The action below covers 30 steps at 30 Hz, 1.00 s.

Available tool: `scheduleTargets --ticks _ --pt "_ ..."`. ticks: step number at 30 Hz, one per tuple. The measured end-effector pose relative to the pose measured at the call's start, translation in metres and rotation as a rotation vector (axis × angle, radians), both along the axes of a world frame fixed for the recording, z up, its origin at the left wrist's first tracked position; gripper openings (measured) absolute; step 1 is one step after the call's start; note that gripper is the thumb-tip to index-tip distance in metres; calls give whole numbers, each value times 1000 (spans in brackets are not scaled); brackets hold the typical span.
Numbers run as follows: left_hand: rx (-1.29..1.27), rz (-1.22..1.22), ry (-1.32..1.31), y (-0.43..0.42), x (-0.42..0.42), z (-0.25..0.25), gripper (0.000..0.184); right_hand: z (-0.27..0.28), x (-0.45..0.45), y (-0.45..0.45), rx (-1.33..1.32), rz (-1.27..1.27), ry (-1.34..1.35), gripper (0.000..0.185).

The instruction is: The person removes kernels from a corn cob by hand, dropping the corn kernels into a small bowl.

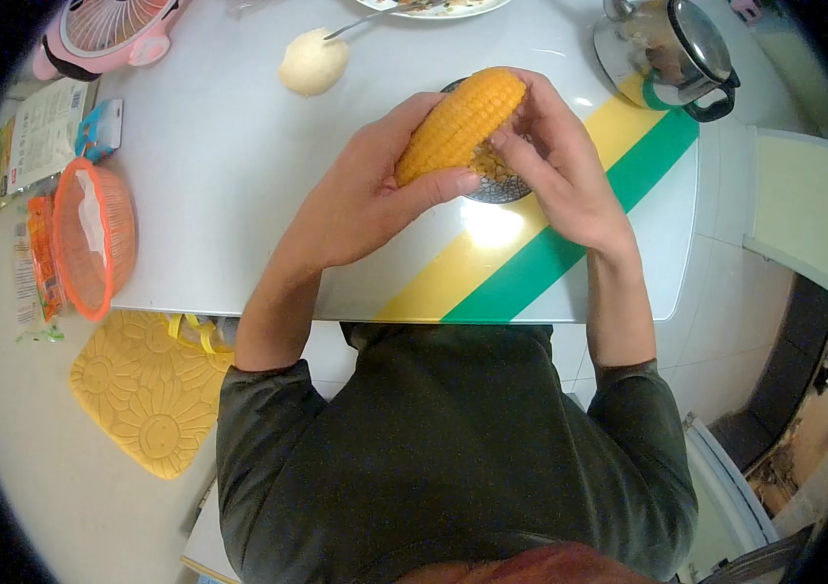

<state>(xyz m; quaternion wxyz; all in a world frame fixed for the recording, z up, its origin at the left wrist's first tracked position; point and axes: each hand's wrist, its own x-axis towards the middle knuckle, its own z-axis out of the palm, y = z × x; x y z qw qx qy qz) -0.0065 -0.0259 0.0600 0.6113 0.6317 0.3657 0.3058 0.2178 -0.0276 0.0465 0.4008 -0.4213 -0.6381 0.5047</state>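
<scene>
A yellow corn cob (458, 122) is held slantwise above a small dark-patterned bowl (501, 193). My left hand (375, 185) is closed around the cob's lower left side, its thumb lying along the near edge. At the upper right end, my right hand (565, 170) curls round the cob, with its thumb bent in close to the kernels; its other fingers are partly hidden. Loose yellow kernels (494, 164) show in the bowl below the cob. Much of the bowl is covered by the cob and both hands.
A pale round bun (314, 62) lies beyond my left hand, near a plate (458, 10) with a metal utensil. A lidded pot (665, 54) stands at the back right. Left of the table are an orange basket (94, 238), packets and a pink fan (107, 29).
</scene>
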Motion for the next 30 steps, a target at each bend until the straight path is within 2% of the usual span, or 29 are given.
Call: scheduleTargets --ticks 5,8,11,13,17,20,26,30 --pt "-84 -14 65 3 -1 10 57 3 -3 -1 7 13 87 49" --pt "108 26 -35 2 2 -8 57 9 -4 -3 -17 37 55 55" --pt "41 -11 54 2 1 -1 71 8 -6 -1 0 35 -18 58" --pt "90 -12 57 2 1 -3 71 5 -7 0 10 20 -11 59" --pt "131 24 -31 1 4 -11 63 6 -8 -1 0 10 16 56" --pt "70 -44 -2 4 0 -9 70 6 -5 -1 13 19 -1 53" --pt "105 13 -68 1 2 -15 62 5 -5 -2 7 6 24 46" --pt "60 -12 21 3 -1 -4 74 0 -1 1 40 22 32 47"
